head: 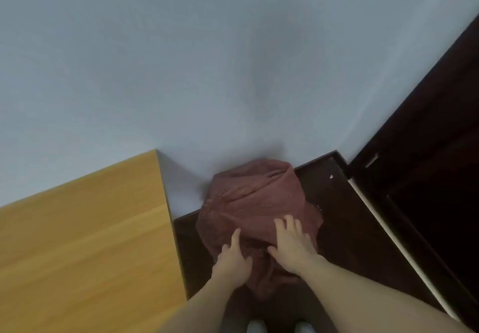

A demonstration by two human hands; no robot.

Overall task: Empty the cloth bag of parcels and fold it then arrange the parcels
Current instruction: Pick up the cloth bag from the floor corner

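Note:
A bulging reddish-brown cloth bag (254, 197) stands on the dark floor against the pale wall. Its contents are hidden by the cloth. My left hand (233, 255) lies on the near left side of the bag with the forefinger stretched out and the other fingers partly bent. My right hand (291, 244) rests flat on the bag's near right side, fingers spread and straight. Neither hand plainly grips the cloth.
A light wooden tabletop (85, 242) fills the left, its edge close beside the bag. A dark door or cabinet (427, 164) stands at the right with a pale strip along its base. The dark floor (350, 229) lies between. My two shoes show at the bottom edge.

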